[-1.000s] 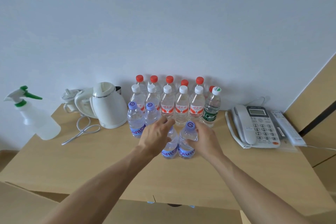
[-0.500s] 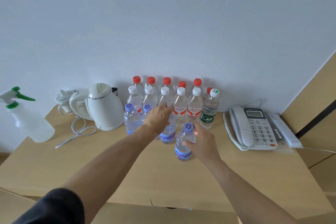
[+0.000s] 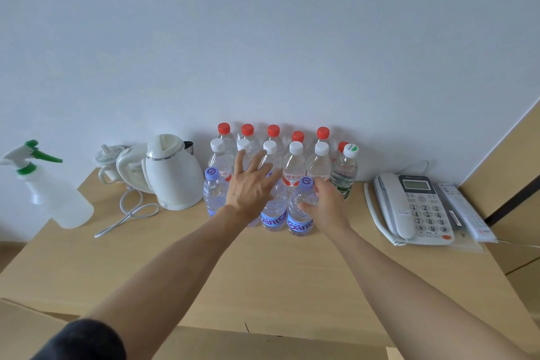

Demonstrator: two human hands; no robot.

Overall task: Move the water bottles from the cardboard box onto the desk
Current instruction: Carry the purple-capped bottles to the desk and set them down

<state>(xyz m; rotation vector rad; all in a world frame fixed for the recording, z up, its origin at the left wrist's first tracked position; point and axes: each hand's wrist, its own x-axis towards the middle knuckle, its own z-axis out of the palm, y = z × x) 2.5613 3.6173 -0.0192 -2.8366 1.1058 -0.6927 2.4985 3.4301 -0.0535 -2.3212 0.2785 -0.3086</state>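
- While the right hand (image 3: 327, 207) curls its fingers round the upper body of a purple-capped water bottle (image 3: 301, 210), that bottle stands upright on the wooden desk (image 3: 263, 278), at the right end of the front row.
- Fingers spread and straight, the left hand (image 3: 248, 187) reaches over the front row with nothing in its grasp; its palm hides the top of a second purple-labelled bottle (image 3: 274, 213), and whether the hand touches that bottle cannot be told.
- Just beside the gripped bottle, that second one stands so close the two labels look to touch.
- At the left end of the front row, a third purple-capped bottle (image 3: 213, 193) stands just beside the white electric kettle (image 3: 172, 172).
- Behind the front row stands a row of white-capped bottles (image 3: 293, 172) with red labels, and behind those a row of red-capped bottles (image 3: 273, 133) against the pale wall (image 3: 263, 38).
- A green-labelled bottle (image 3: 344, 172) stands at the right end of the group, near the right hand.
- On the far left sits a spray bottle (image 3: 49, 193) with a green trigger; the kettle's white cord (image 3: 131, 210) lies looped on the desk.
- To the right lies a white desk telephone (image 3: 415, 207), well apart from the bottles.
- Along the bottom edge shows a strip of the cardboard box (image 3: 263, 345), its inside out of view.
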